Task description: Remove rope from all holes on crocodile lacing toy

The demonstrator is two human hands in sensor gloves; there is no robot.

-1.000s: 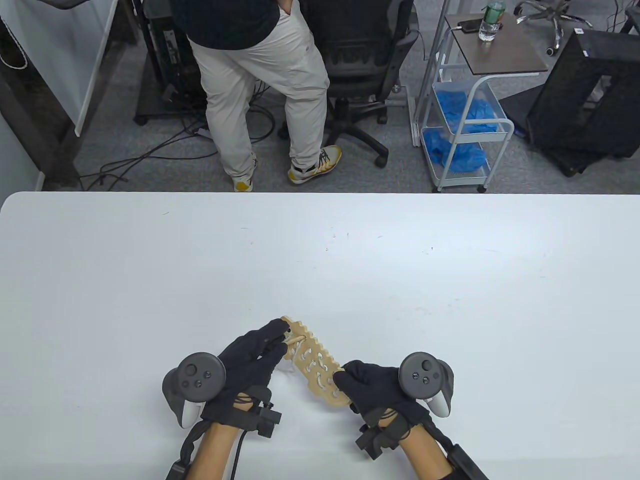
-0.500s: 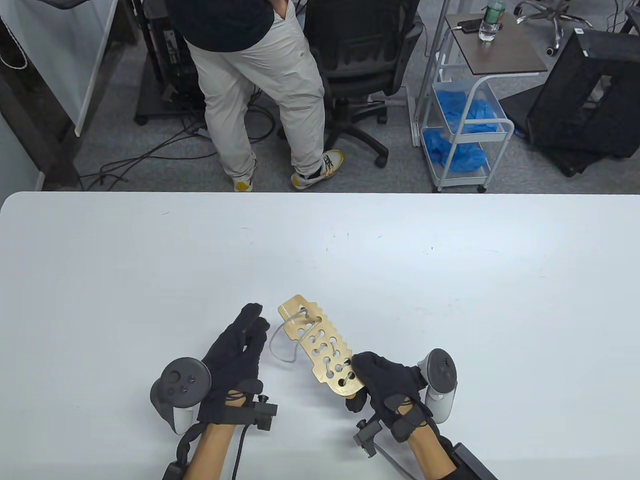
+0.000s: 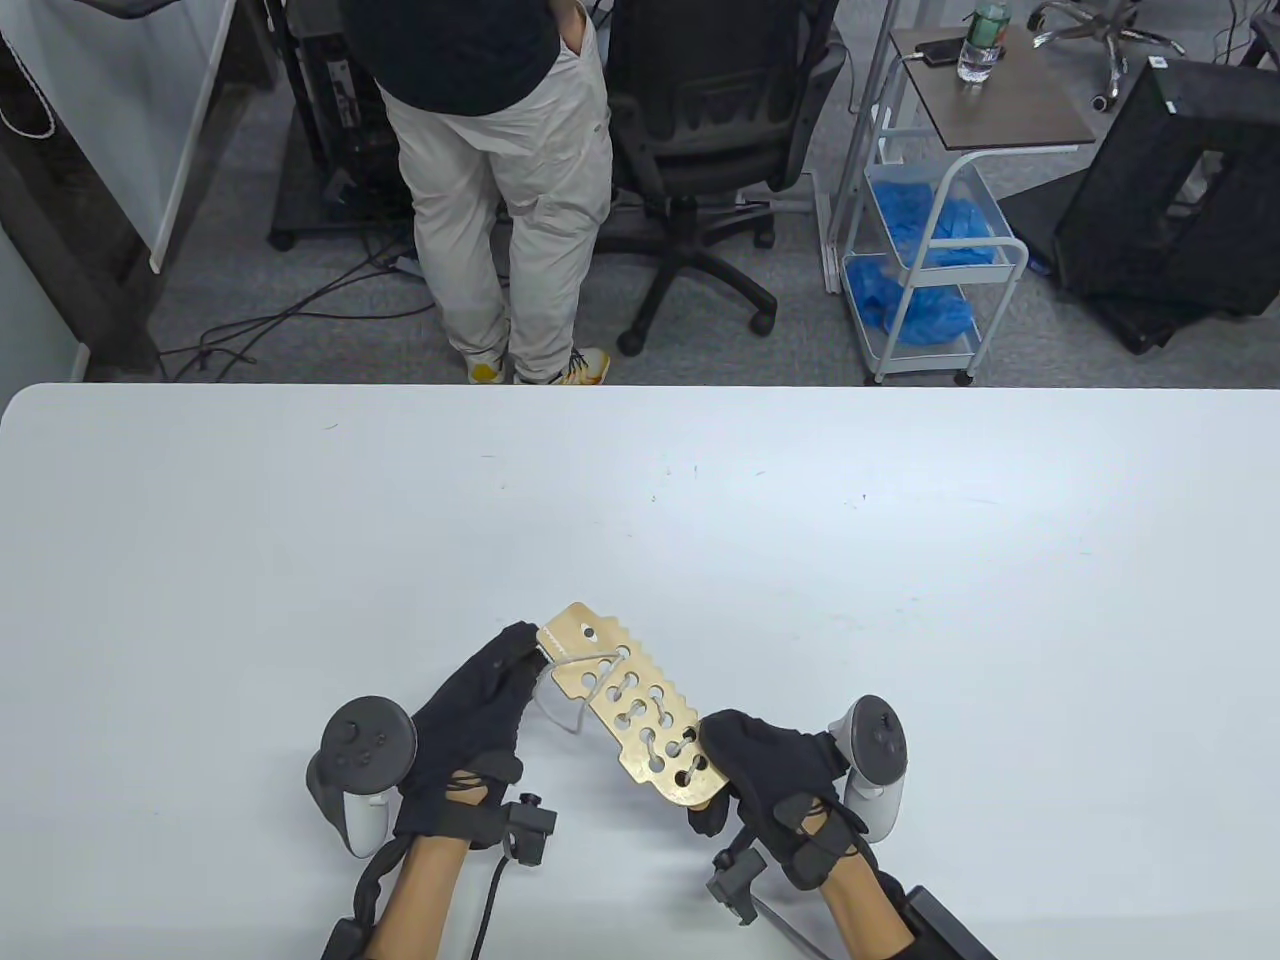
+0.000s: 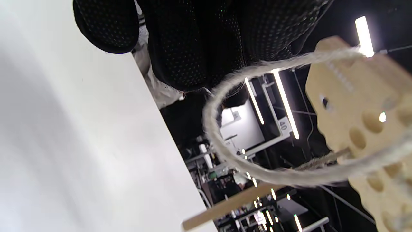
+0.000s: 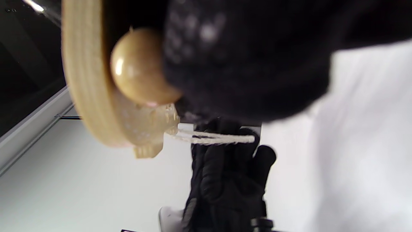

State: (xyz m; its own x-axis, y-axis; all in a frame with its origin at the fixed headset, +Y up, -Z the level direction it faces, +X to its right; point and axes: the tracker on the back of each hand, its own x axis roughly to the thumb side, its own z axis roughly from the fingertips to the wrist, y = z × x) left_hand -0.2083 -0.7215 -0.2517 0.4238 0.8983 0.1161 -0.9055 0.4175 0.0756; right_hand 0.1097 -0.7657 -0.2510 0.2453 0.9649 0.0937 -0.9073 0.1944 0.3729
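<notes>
**Right grip clamped on crocodile board; left grip pinching rope loop**

Right hand [image 3: 775,775]: fingers curled round the near end of the wooden crocodile lacing toy [image 3: 630,705], holding it raised above the white surface [image 3: 900,560], tilted, head end pointing away and to the left. In the right wrist view the gloved fingers press against a round wooden bead [image 5: 141,66] at the board's edge.

Left hand [image 3: 475,715]: fingertips together at the head end of the board, pinching the rope [image 3: 565,695]. Tracker [image 3: 360,765] on the back of the hand; a matching tracker [image 3: 872,760] on the right.

Rope: pale, fuzzy cord. A slack loop hangs off the left side of the board between the left fingertips and the holes; the remainder runs in and out of the oval holes further down the board. The left wrist view shows the loop curving from the fingertips to the board, with a thin wooden stick [image 4: 257,190] below it; what the stick joins cannot be told.

Beyond the surface: a standing person [image 3: 500,180], a black office chair [image 3: 715,150], a white cart [image 3: 940,240] with blue material on its shelves, a water bottle [image 3: 980,42] on a small side table.
</notes>
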